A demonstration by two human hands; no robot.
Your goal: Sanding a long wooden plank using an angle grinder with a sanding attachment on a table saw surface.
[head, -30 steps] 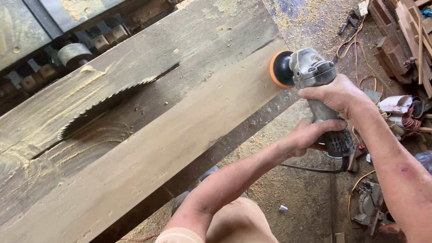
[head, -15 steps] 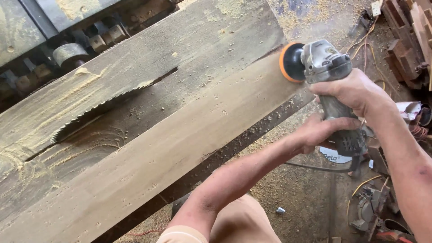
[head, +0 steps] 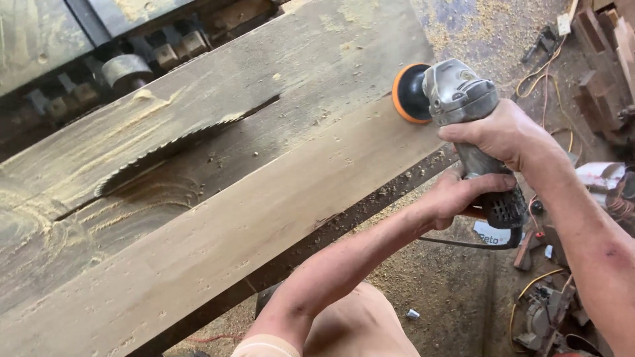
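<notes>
The bench [head: 278, 46] fills most of my view, a broad, worn wooden top dusted with sawdust, running from lower left to upper right. A long pale plank [head: 218, 225] lies along its near edge, its far end just past the bench's corner. In the middle of the bench a saw blade [head: 165, 149] stands up through a slot, teeth showing, with curved sawdust marks around it. Beyond the bench, at the top left, sits dark machinery with a metal roller [head: 126, 68].

Below and to the right is a dirt floor [head: 450, 291] strewn with sawdust, orange cords, wood scraps and a small tool near the bottom right corner.

I hold a grey grinder [head: 463, 112] at the plank's far end. Its orange-rimmed black disc [head: 410, 94] stands on edge, right at the plank's end face; whether it touches the wood I cannot tell. My right hand [head: 493, 135] is wrapped tight over the grinder's body just behind the head. My left hand [head: 460, 195] is closed around the rear of the handle, beside the vented tail, where the black cord [head: 463, 244] leaves and loops under my left forearm.
</notes>
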